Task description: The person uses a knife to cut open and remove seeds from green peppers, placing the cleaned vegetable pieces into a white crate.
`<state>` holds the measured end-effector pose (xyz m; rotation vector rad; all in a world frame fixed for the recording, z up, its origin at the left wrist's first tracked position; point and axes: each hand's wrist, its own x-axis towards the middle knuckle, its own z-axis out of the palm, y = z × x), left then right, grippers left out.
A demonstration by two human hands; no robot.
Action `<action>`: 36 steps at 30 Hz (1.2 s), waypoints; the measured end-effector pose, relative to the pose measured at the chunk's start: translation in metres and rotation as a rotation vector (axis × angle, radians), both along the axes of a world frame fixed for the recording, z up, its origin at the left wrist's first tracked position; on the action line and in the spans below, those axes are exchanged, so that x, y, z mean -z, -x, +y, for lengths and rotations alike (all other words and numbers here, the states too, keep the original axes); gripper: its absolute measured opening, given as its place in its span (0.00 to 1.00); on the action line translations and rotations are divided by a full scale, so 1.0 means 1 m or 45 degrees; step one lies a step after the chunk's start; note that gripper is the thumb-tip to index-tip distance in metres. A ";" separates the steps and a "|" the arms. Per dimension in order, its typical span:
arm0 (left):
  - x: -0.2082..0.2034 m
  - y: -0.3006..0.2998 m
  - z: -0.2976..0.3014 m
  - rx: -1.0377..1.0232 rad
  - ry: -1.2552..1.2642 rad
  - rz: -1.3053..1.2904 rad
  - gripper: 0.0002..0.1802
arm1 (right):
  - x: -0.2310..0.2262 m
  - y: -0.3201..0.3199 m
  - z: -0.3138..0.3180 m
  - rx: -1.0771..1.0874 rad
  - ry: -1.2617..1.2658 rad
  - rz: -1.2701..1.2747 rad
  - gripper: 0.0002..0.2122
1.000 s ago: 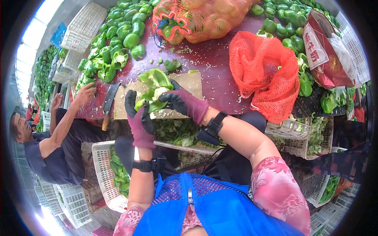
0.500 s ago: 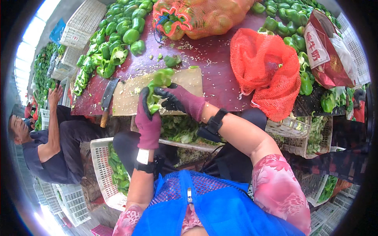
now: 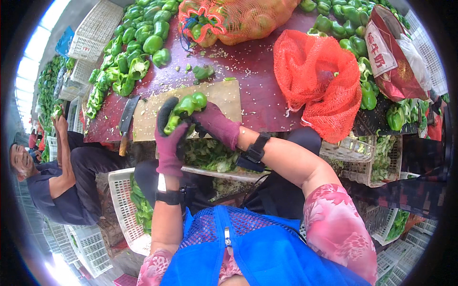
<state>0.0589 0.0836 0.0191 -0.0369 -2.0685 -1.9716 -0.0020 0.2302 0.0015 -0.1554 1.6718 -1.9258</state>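
Both my hands wear purple gloves with dark fingers and meet over the near edge of a tan board (image 3: 228, 97). Between them is a green bell pepper (image 3: 187, 106), split open with its pale inside partly showing. My left hand (image 3: 169, 143) is wrapped round the pepper's left side, thumb and fingers about it. My right hand (image 3: 215, 125) grips it from the right; some of its fingertips are hidden behind the pepper. Left of the board lies a cleaver-like knife (image 3: 128, 117), its wooden handle over the table edge. A pepper piece (image 3: 203, 72) lies beyond the board.
Green peppers (image 3: 152, 44) are heaped at the far left. Seeds dot the red table (image 3: 260, 71). An orange net bag of peppers (image 3: 262, 21), a red net bag (image 3: 312, 66) and a red bag (image 3: 392, 71) stand around. White crates (image 3: 120, 190) sit below. A person (image 3: 57, 178) sits at left.
My hands have turned the pepper, and its rounded green end now points up right. My left hand has shifted slightly left. The seated person's raised hand now holds something green.
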 end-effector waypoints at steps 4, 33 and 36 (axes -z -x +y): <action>0.011 0.005 -0.022 -0.187 -0.467 -0.368 0.18 | 0.031 0.004 -0.012 0.046 -0.162 0.496 0.22; 0.034 0.005 -0.143 -0.277 -1.053 -0.305 0.19 | -0.021 0.001 0.025 -0.915 -0.088 0.241 0.19; 0.012 -0.002 -0.121 -0.264 -0.950 -0.271 0.18 | -0.024 0.000 0.027 -1.106 -0.718 0.643 0.29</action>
